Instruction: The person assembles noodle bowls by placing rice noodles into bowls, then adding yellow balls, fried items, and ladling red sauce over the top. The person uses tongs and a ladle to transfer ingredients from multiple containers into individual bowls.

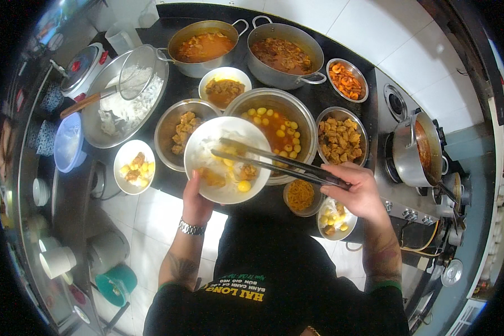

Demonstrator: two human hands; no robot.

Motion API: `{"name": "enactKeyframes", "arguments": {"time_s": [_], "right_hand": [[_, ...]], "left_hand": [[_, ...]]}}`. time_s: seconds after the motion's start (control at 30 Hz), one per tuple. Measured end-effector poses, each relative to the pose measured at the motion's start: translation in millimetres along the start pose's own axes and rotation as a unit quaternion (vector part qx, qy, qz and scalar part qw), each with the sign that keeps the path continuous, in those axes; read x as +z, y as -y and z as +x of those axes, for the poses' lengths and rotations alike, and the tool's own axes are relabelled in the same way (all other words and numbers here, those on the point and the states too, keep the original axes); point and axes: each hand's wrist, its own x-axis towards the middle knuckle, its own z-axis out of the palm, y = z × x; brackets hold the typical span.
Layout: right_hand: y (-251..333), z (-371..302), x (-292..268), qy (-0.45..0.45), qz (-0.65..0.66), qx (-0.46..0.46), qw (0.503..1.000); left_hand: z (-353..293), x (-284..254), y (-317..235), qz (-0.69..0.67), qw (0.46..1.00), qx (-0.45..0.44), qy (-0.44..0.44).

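Note:
My left hand (195, 203) grips the rim of a white bowl (199, 137) and holds it tilted over the counter. Inside the bowl are white noodles, browned meat pieces and small round yellow pieces like egg yolks. With my right hand (355, 189) I hold dark metal tongs (302, 171), whose tips reach into the bowl over the food; whether they pinch a piece I cannot tell. Partly behind the bowl stands a large steel pot (307, 112) of orange broth with many yellow balls. A steel bowl of meat chunks (187, 126) sits left of it.
Two broth pots (207, 47) (288, 53) stand at the back. Right are bowls of shrimp (347, 81) and meat (339, 137), then a pot (417, 148) on the stove. Left, a strainer (137, 73) rests over a basin of noodles (117, 115). Filled white bowls (134, 167) (337, 218) flank me.

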Motion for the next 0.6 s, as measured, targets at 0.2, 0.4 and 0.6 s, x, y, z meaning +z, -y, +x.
{"name": "enactKeyframes", "arguments": {"time_s": [0.2, 0.4, 0.6], "right_hand": [[3, 0, 1, 0.017, -0.028, 0.02, 0.999], [7, -4, 0, -0.001, -0.1, -0.049, 0.994], [6, 3, 7, -0.039, -0.101, -0.094, 0.99]], "left_hand": [[3, 21, 1, 0.009, 1.0, 0.003, 0.002], [4, 31, -5, -0.003, 1.0, -0.01, -0.005], [4, 25, -1, -0.024, 1.0, -0.012, -0.008]]}}
